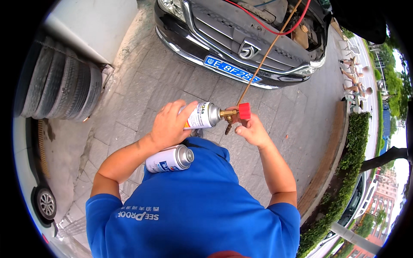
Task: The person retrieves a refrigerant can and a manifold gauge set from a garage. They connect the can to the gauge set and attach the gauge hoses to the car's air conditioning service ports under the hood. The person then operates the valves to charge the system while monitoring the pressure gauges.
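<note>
My left hand (168,123) is wrapped round a white and silver refrigerant can (200,116), held on its side in front of my belly. A brass can-tap valve (229,113) sits at the can's top end, with a red knob (245,111) on its right. My right hand (254,131) has its thumb and fingers closed at the valve, just below the knob; the fingers behind are partly hidden. From the valve a thin yellow-brown hose (267,53) runs up to the car's engine bay. A second can (169,159) is tucked between my left forearm and my blue shirt.
Ahead stands a black car (215,32) with its hood raised and a red hose (275,32) over the engine bay. Stacked tyres (64,86) and a white wall are on the left. A light-coloured car (28,172) stands behind them. A hedge (350,150) and brick kerb line the right.
</note>
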The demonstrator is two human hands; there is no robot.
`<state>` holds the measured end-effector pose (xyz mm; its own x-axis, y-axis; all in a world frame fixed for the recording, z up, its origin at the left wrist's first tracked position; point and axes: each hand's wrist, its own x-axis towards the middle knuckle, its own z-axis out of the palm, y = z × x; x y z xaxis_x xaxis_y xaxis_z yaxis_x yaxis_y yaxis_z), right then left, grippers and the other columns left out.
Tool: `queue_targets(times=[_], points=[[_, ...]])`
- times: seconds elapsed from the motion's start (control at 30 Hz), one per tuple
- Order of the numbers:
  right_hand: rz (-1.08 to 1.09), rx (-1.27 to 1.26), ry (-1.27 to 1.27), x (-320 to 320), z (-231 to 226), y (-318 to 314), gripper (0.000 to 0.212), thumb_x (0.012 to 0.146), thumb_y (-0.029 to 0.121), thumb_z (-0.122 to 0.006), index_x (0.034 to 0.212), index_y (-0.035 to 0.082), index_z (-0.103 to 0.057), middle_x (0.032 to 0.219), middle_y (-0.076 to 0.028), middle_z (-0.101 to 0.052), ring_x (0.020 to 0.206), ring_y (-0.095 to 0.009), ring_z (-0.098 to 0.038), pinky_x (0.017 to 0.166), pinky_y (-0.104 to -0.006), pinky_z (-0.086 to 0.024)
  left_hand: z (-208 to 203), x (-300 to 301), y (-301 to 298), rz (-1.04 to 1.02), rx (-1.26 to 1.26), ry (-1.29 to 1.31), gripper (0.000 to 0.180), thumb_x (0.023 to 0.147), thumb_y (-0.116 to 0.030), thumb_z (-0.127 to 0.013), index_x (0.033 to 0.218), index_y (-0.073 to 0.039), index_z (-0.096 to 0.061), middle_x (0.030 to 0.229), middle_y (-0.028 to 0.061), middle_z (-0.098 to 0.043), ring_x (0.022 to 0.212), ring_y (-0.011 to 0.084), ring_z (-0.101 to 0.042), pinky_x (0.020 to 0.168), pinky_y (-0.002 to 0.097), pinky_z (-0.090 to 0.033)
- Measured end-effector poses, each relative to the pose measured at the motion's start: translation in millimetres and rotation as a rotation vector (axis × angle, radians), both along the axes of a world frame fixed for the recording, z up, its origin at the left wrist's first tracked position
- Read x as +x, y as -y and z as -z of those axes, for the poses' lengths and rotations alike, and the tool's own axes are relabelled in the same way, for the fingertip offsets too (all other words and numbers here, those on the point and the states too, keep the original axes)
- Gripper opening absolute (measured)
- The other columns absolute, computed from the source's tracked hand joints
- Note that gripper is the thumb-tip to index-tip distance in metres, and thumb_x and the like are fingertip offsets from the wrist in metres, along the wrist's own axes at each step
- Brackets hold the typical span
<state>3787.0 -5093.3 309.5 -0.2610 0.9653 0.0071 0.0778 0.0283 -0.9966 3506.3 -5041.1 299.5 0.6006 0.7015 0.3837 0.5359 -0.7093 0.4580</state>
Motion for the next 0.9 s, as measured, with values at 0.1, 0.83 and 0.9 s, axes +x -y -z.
queue_targets(times=[0.1, 0.83, 0.9], points=[[0.215, -0.207, -0.113, -26, 17, 11, 0.034, 0.087, 0.025, -0.068, 0.11, 0.001, -0.059, 0.08, 0.002, -0.059, 0.066, -0.006, -0.052, 0.058, -0.0215, -0.042, 0, 1, -1, -0.008, -0.02, 0.01, 0.081, 0.057, -0.015, -0.079, 0.132, -0.011, -0.048, 0.107, 0.0137, -0.053, 0.09, 0.0317, -0.056, 0.077, 0.0409, -0.049], [0.179, -0.104, -0.173, -34, 13, -10, 0.014, 0.088, 0.009, -0.065, 0.098, -0.001, -0.065, 0.089, -0.003, -0.067, 0.084, -0.01, -0.06, 0.076, -0.027, -0.049, 26, -2, 8, 0.204, -1.328, 0.407, 0.092, 0.07, -0.025, -0.081, 0.14, -0.001, -0.028, 0.126, 0.0189, -0.049, 0.118, 0.025, -0.051, 0.097, 0.0392, -0.042], [0.145, -0.038, -0.157, -30, 15, -11, 0.014, 0.088, 0.008, -0.065, 0.098, -0.001, -0.066, 0.088, -0.003, -0.067, 0.083, -0.009, -0.06, 0.074, -0.0266, -0.049, 42, -2, 8, 0.268, -1.162, 0.384, 0.08, 0.074, -0.029, -0.076, 0.136, -0.002, -0.032, 0.127, 0.0206, -0.05, 0.115, 0.0268, -0.053, 0.096, 0.0383, -0.043]])
